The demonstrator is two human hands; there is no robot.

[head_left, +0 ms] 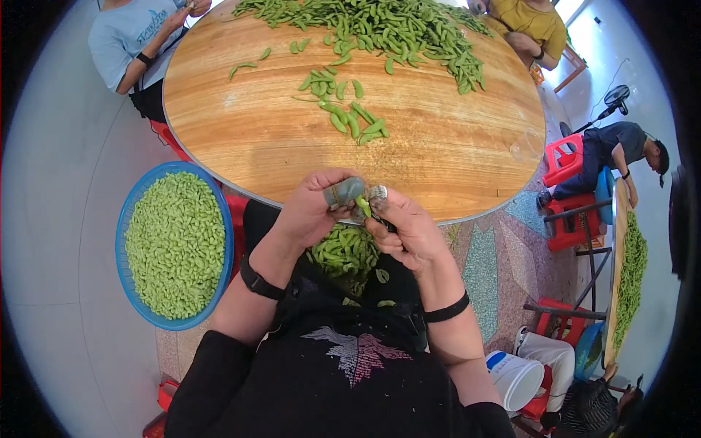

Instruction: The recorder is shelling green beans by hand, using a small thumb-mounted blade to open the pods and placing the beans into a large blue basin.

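Note:
Between both hands, just past the table's near edge, a green soybean pod (363, 206) is pinched. My left hand (319, 201) is closed on one side of it, with a grey-green cover over the thumb. My right hand (403, 228) grips the pod from the other side, its thumb wrapped in something pale and its fingertips stained. Below the hands, a heap of green pods or empty shells (345, 254) lies at my lap. Left of my arm stands a blue basket (121, 241) full of shelled green beans (177, 244).
On the round wooden table (241, 146) lie a small cluster of pods (355, 120) and a big pile of pods (394, 33) at the far side. Two people sit across. At right are a second table (619, 263), red stools (564, 160) and a white bucket (515, 381).

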